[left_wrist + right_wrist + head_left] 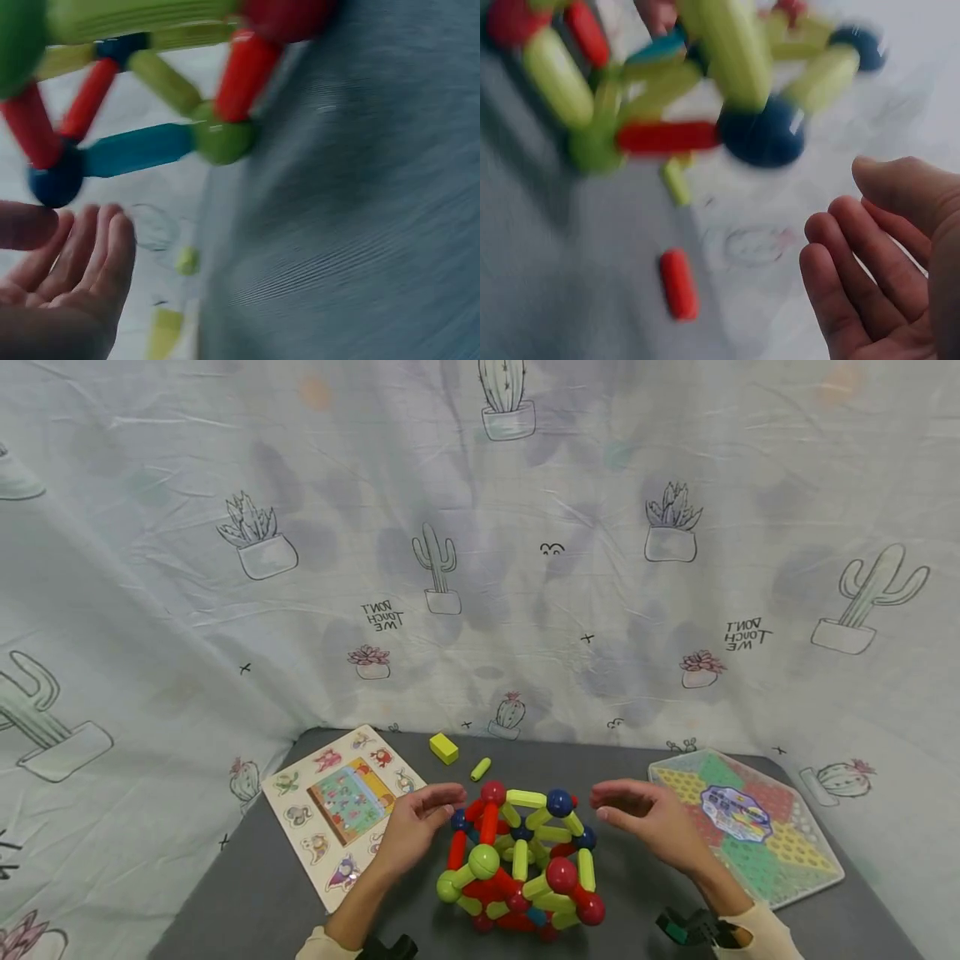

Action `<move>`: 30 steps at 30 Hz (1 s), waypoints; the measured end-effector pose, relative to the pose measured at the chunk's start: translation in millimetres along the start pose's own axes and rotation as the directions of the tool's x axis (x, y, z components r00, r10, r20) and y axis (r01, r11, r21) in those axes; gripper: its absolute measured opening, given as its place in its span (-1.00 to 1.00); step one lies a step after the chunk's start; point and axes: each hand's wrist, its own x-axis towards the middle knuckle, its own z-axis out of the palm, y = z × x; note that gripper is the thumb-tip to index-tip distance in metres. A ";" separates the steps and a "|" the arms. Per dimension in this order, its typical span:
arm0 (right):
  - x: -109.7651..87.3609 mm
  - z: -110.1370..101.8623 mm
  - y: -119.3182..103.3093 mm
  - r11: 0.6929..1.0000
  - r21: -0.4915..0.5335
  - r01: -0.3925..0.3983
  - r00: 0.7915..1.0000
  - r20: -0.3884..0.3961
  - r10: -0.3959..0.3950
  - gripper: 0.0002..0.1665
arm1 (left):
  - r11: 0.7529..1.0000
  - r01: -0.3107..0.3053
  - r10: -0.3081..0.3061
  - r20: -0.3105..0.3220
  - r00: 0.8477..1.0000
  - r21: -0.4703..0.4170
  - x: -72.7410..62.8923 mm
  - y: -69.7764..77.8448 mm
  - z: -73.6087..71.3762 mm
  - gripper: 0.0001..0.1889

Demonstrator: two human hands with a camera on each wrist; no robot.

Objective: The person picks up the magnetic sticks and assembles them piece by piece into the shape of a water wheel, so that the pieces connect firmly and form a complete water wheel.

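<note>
A structure (521,860) of joined balls and rods stands on the dark table; its rods are red, yellow-green and blue, its balls red, green and dark blue. My left hand (411,828) is at its left side, fingers extended and slightly bent. In the left wrist view the thumb is close to a dark blue ball (56,176); whether they touch I cannot tell. Apart from the structure, to its right, my right hand (662,823) has loosely bent fingers around nothing. The right wrist view shows a gap between that hand and another dark blue ball (763,135).
Behind the structure lie a yellow block (444,748) and a yellow-green rod (481,769). A loose red rod (679,285) lies on the table. To the left is a picture board (297,815), to the right a hexagonal game board (806,867). A patterned curtain (487,568) hangs behind.
</note>
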 end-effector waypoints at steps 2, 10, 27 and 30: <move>12.9 -0.3 12.8 1.000 -0.022 -0.020 1.000 0.016 0.020 -0.66 | 0.994 0.101 -0.099 0.073 0.992 -0.027 1.0 -9.4 1.6 -0.60; 52.6 8.1 46.7 0.985 -0.161 0.057 0.992 0.117 -0.038 -0.59 | 0.988 0.152 -0.156 0.222 0.962 0.033 -2.5 -26.3 10.5 -0.76; 66.7 31.0 61.1 0.781 -0.540 0.315 0.948 0.227 -0.226 -0.72 | 0.987 0.092 -0.119 0.219 0.968 0.129 -2.2 -33.1 14.4 -0.84; 52.7 28.0 54.9 0.837 -0.507 0.207 0.978 0.101 -0.180 -0.71 | 0.987 0.093 -0.120 0.220 0.968 0.129 -2.6 -33.2 14.3 -0.83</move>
